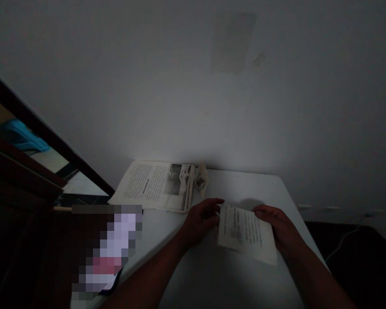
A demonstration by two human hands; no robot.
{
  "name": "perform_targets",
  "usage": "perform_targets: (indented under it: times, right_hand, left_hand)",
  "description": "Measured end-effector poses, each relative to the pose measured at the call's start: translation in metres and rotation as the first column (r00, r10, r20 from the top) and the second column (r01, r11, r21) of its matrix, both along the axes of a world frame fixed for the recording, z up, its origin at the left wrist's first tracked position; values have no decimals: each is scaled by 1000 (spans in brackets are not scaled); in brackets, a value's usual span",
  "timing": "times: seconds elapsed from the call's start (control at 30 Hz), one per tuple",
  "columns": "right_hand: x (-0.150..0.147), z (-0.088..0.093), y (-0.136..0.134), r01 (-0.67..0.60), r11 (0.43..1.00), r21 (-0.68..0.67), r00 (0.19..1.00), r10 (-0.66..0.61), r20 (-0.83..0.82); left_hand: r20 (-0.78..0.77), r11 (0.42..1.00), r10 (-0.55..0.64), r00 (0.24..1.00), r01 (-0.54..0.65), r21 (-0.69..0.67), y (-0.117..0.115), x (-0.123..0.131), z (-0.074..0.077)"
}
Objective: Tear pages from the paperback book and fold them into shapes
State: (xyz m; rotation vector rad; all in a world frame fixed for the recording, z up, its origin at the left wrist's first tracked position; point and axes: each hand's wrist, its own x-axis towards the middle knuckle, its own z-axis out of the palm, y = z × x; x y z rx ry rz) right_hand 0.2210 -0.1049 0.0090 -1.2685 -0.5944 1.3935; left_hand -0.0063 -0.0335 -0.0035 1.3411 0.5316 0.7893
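Note:
A folded printed page [244, 236] is held tilted above the white table, small text lines on its upper face. My right hand [281, 225] grips its right side, thumb on top and the other fingers hidden beneath. At the page's upper left corner is my left hand [201, 221], index finger stretched out and thumb apart from it. Whether the left fingertips touch the paper I cannot tell. Beyond my left hand lies a stack of printed pages [154, 184] with a grey picture. A small folded paper piece [201, 179] stands beside that stack.
The white table [260, 184] meets a grey wall [148, 86] at the back. A phone [112, 281], partly pixelated, lies at the table's left edge. A dark slanted frame [51, 133] rises at left, with a blue item [22, 135] behind it. A cable [344, 242] hangs at right.

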Motion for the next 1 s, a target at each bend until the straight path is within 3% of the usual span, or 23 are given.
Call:
perform_targets:
  times: [0.13, 0.27, 0.5, 0.77, 0.9, 1.0]
  right_hand:
    - [0, 0, 0, -18, 999, -32, 999, 16, -40]
    - [0, -1, 1, -71, 996, -61, 997, 71, -5]
    - [-5, -4, 1, -118, 990, -76, 982, 128, 137]
    - [-9, -2, 3, -163, 981, -101, 980, 173, 102]
    - [0, -4, 5, -64, 996, -68, 972, 77, 223]
    - [12, -1, 4, 54, 998, 38, 881, -65, 468]
  left_hand:
    - [-122, 981, 47, 991, -23, 193, 1, -2, 5]
    - [-139, 932, 104, 985, -48, 358, 3, -2, 12]
    - [-292, 862, 250, 923, -74, 502, -1, 3, 11]
    - [-315, 773, 187, 930, 59, 632, -3, 1, 3]
    - [-378, 744, 225, 898, 92, 662, 1, 0, 0]
    - [-441, 722, 329, 835, 79, 688, 3, 0, -3]
